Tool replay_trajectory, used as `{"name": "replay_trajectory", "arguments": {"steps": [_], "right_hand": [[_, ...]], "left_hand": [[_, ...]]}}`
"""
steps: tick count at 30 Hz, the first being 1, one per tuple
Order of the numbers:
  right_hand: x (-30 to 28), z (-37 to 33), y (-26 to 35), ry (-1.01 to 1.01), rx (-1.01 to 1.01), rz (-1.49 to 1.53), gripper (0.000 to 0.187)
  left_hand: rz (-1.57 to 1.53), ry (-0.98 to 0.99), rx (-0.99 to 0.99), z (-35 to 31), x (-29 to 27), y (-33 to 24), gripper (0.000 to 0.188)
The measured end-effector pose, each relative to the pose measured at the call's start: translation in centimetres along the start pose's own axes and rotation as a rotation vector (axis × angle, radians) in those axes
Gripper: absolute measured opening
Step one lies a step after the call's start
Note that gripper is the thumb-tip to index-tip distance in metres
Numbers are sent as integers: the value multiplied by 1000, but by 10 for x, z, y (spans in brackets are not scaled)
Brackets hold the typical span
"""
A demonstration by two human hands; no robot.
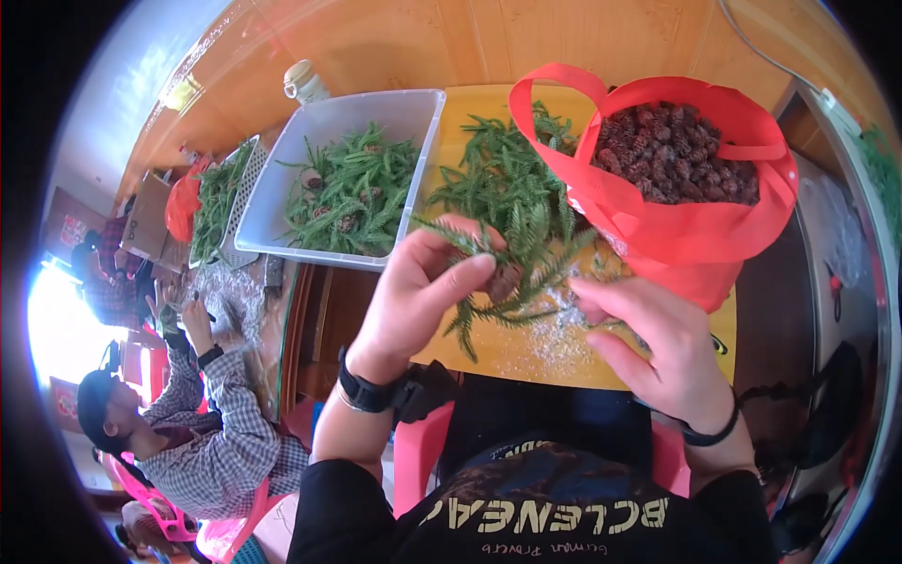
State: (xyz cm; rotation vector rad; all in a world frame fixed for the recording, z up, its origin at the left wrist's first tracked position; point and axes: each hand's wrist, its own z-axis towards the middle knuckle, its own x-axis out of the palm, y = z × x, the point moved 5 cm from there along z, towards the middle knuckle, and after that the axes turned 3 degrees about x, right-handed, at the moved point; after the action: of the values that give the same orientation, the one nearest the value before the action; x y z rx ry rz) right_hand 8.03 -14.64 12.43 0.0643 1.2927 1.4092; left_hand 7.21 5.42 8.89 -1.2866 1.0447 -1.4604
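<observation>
My left hand [423, 282] is closed round a green artificial pine sprig [531, 249], thumb pressed near its base. A brown pine cone [505, 282] sits among the needles just beside that thumb. To the right of the sprig, my right hand [662, 343] has its thumb and forefinger apart, close to the needle tips. Under both hands lies a yellow board [583, 371] sprinkled with white flakes [559, 329]. More loose green sprigs [489, 174] are heaped on it, just beyond my hands.
A red fabric bag [695, 235] full of pine cones [662, 150] stands at the right. Left of the board is a clear plastic bin [272, 249] with sprigs and cones. Further left, a person in a checked shirt [216, 442] works beside a white basket [246, 207].
</observation>
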Motion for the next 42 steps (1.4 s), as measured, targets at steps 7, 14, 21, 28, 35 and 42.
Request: {"name": "replay_trajectory", "arguments": {"steps": [7,14,21,28,35,42], "right_hand": [[12,16,-2,-248,-97,-63,23],[17,15,-4,-279,-155,-110,20],[22,10,-5,-312,-227,-225,25],[19,8,-4,-281,-268,-179,24],[-9,-20,-18,-304,-81,-15,14],[-9,-42,-36,-240,82,17,12]], "left_hand": [[-32,64,6,-9,23,8,12],[-78,68,-48,-15,25,17,13],[-40,98,-37,-14,26,23,19],[-18,6,-100,-19,24,20,16],[82,-296,164,5,-47,-22,17],[-77,-614,168,32,-170,-77,32]]}}
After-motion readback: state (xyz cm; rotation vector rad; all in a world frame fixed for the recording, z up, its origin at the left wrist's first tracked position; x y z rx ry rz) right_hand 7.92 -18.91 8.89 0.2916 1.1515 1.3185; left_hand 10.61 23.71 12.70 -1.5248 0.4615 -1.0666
